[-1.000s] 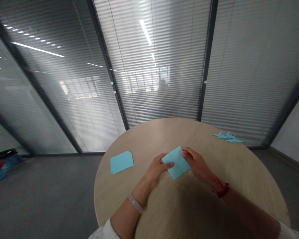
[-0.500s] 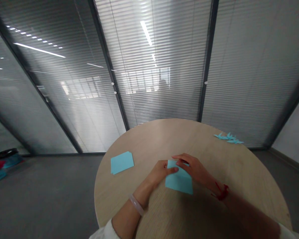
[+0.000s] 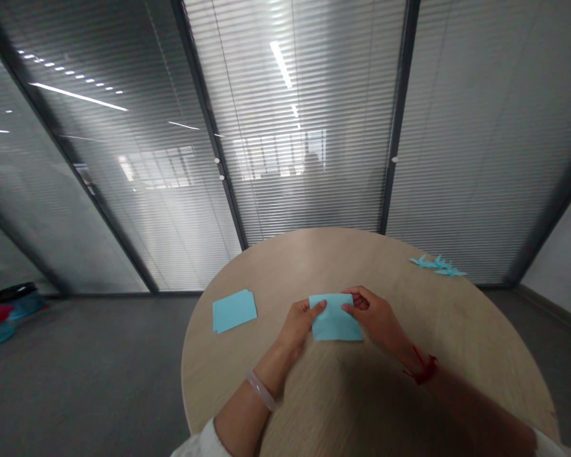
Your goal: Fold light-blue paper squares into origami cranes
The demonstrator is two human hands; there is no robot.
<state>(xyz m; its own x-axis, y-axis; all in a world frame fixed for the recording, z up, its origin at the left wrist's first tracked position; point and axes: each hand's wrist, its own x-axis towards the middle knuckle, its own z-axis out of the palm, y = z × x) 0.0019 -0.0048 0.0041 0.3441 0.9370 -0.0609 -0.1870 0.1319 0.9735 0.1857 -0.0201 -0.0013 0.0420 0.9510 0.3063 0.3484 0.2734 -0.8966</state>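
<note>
A light-blue sheet of paper (image 3: 335, 322) is held between my two hands over the near middle of the table. My left hand (image 3: 301, 322) pinches its upper left corner, thumb on top and fingers behind. At the upper right corner, my right hand (image 3: 371, 310) grips the paper between thumb and fingers. The lower edge of the sheet hangs towards me. To the left lies a stack of blue paper (image 3: 235, 311), its sheets slightly out of line. Several folded blue paper pieces (image 3: 438, 264) with pointed tips sit in a cluster near the table's far right edge.
The round wooden table (image 3: 314, 260) stands before a glass partition with blinds (image 3: 314, 197). Bags or containers in red, blue and black (image 3: 9, 314) rest on the grey floor (image 3: 109, 368) at far left.
The sheet has turned flatter and squarer to me, and its lower edge has risen. My right hand has shifted from over the sheet to its upper right corner.
</note>
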